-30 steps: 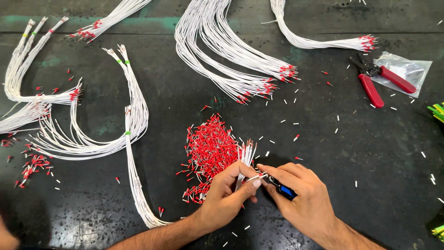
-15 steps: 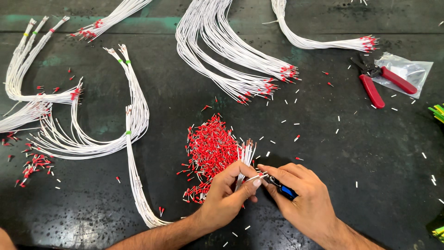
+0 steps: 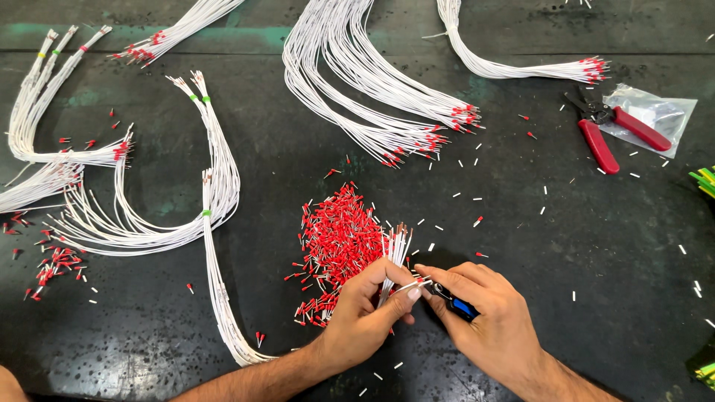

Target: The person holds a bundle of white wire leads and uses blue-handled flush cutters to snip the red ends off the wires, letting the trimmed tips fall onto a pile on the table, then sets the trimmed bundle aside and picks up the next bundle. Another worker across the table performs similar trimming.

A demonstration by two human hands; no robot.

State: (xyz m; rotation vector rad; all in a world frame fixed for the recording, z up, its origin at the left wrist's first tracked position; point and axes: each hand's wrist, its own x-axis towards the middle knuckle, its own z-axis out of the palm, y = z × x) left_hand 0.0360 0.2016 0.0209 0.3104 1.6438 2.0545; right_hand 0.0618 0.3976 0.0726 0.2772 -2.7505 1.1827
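Note:
My left hand (image 3: 366, 313) grips a small bunch of white wires (image 3: 395, 249) whose bare ends fan upward beside a heap of red ferrules (image 3: 335, 242). One wire end sticks out rightward from its thumb and forefinger. My right hand (image 3: 488, 320) holds a small tool with a blue and black handle (image 3: 458, 305), its tip touching that wire end. Both hands rest low on the dark worktable (image 3: 581, 246), just right of the ferrule heap.
Bundles of white wires with red ferruled tips (image 3: 387, 112) lie across the top and left (image 3: 134, 216). Red-handled pliers (image 3: 607, 134) rest on a clear plastic bag (image 3: 655, 115) at upper right. Loose ferrules (image 3: 52, 264) and white insulation scraps are scattered about.

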